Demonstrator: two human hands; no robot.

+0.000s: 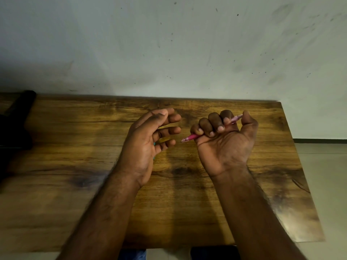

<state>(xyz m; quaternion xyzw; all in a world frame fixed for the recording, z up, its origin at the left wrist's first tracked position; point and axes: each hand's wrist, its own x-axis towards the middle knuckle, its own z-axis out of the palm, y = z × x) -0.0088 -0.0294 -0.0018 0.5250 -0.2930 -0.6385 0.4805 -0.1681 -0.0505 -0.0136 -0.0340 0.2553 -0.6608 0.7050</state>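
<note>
Two hands above wooden counter (75, 194), nearer far edge. Right hand (225, 141) palm up, fingers wrapped round pink pen (191, 137) (tip points left). Left hand (148, 139) loose, fingers relaxed, holding nothing clear.

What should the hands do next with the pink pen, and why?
Probably bring the left hand across to take the tip of the pen. The right hand grips the pen in a fist, tip pointing at the left hand, whose fingers are relaxed beside it.
</note>
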